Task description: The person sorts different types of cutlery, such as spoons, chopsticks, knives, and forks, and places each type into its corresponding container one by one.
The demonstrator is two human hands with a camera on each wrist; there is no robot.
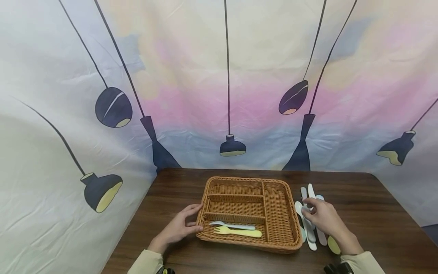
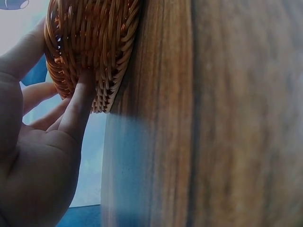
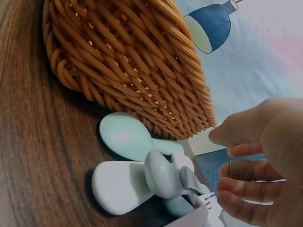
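Observation:
A brown wicker basket point(image 1: 282, 217) with several compartments stands on the table. My left hand point(image 1: 178, 227) touches its left side, with extended fingers against the woven wall point(image 2: 94, 42). A yellow fork point(image 1: 239, 231) and a pale blue knife point(image 1: 236, 226) lie in the nearest left compartment. On the right, my right hand point(image 1: 325, 217) hovers over a pile of cutlery. Its fingers are relaxed and apart, and nothing shows between them in the right wrist view. The pile has a mint-green spoon point(image 3: 125, 135), a grey spoon point(image 3: 163, 175), a white handle point(image 3: 118, 187) and a fork point(image 3: 207, 202).
A yellow utensil end point(image 1: 333, 245) lies under my right forearm. The dark wooden table point(image 1: 386, 228) extends to both sides. A cloth backdrop point(image 1: 191, 76) printed with hanging lamps rises behind the table's far edge and along its left side.

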